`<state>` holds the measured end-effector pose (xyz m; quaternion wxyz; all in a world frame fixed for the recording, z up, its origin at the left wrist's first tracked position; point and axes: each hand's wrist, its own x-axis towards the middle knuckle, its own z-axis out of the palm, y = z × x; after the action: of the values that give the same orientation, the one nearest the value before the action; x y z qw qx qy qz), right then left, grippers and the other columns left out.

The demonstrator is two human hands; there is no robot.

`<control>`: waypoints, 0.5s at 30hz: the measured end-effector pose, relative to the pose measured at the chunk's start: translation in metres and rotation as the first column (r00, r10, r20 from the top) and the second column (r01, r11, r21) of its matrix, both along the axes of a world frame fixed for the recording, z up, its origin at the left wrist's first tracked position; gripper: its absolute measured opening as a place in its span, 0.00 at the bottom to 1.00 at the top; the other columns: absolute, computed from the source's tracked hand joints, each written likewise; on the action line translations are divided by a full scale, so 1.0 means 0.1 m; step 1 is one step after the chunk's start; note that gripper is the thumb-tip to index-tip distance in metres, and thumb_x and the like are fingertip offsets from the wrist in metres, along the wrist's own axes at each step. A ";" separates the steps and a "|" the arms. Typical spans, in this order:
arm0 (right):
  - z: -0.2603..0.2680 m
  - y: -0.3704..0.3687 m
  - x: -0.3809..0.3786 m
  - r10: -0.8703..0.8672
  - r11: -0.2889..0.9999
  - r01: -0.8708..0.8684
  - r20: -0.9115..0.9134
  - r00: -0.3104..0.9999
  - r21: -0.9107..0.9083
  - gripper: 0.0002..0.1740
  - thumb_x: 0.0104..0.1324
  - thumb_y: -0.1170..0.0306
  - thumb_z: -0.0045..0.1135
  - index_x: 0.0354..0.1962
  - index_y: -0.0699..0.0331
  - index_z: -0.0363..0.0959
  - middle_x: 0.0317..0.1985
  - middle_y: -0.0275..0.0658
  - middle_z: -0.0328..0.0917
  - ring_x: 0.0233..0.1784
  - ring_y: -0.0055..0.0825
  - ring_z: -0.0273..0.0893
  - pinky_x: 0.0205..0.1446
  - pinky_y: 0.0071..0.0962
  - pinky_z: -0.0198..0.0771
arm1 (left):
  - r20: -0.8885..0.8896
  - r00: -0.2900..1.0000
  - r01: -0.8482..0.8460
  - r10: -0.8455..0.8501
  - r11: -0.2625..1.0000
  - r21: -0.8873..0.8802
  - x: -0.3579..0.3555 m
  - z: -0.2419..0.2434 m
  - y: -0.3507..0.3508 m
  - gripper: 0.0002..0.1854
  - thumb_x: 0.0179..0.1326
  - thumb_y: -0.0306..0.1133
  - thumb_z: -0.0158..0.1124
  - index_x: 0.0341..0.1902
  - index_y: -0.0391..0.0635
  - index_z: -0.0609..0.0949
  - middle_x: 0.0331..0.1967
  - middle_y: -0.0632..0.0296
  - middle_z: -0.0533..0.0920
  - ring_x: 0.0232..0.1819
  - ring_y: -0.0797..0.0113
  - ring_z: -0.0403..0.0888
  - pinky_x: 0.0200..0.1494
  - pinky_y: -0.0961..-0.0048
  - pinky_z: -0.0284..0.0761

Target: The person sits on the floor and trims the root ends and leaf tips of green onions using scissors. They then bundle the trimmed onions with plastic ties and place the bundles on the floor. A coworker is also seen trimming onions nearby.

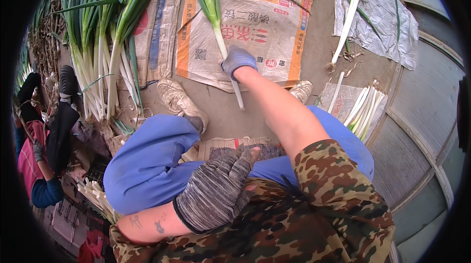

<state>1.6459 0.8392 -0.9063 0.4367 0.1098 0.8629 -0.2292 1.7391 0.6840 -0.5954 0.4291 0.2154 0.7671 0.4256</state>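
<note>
My right hand (238, 61), in a blue-grey glove, is closed around the white stalk of a long green onion (210, 5). The onion lies over a flattened printed woven sack (243, 34), its root end towards me and its green leaves pointing away. My left hand (219, 185), in a striped dark grey knit glove with bare fingertips, rests near my lap; its palm side is hidden, and whether it holds anything cannot be told. A large bunch of green onions (97, 60) lies at the left of the sack. Another single green onion (346, 29) lies to the right.
Trimmed white stalks (364, 106) lie on a small sheet by my right knee. A silvery sheet (379, 23) is under the right-hand onion. Framed panels (412, 126) line the right side. At the far left sits a co-worker (33, 152), with more white stalks (97, 196) nearby.
</note>
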 end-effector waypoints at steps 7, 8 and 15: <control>0.03 0.33 -0.15 -0.457 0.873 0.430 -0.081 0.886 -0.228 0.10 0.62 0.67 0.58 0.40 0.62 0.76 0.25 0.43 0.79 0.23 0.34 0.78 0.29 0.36 0.75 | -0.089 0.984 -0.147 0.155 0.985 0.086 -0.05 0.02 -0.17 0.37 0.60 0.34 0.66 0.72 0.40 0.64 0.48 0.42 0.80 0.47 0.44 0.80 0.51 0.54 0.75; 0.12 0.50 -0.18 -0.554 0.785 0.497 -0.061 0.830 -0.370 0.09 0.66 0.67 0.54 0.40 0.63 0.75 0.20 0.37 0.73 0.19 0.25 0.73 0.22 0.31 0.71 | -0.107 0.976 -0.177 0.189 0.977 0.115 -0.08 0.07 -0.17 0.37 0.61 0.34 0.66 0.72 0.40 0.64 0.48 0.43 0.80 0.47 0.45 0.80 0.52 0.56 0.75; 0.84 1.02 -0.29 -0.600 0.701 0.509 -0.028 0.799 -0.499 0.10 0.72 0.65 0.50 0.47 0.59 0.71 0.24 0.27 0.66 0.20 0.15 0.64 0.23 0.20 0.66 | 0.155 0.684 -0.719 0.713 0.621 0.313 -0.29 0.31 -1.65 0.28 0.67 0.42 0.63 0.67 0.42 0.73 0.43 0.58 0.84 0.45 0.70 0.81 0.50 0.70 0.77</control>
<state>1.6167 0.9408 -0.8223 0.2762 0.2348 0.7446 -0.5605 1.7101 0.5194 -0.5645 0.1848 -0.0384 0.6973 0.6915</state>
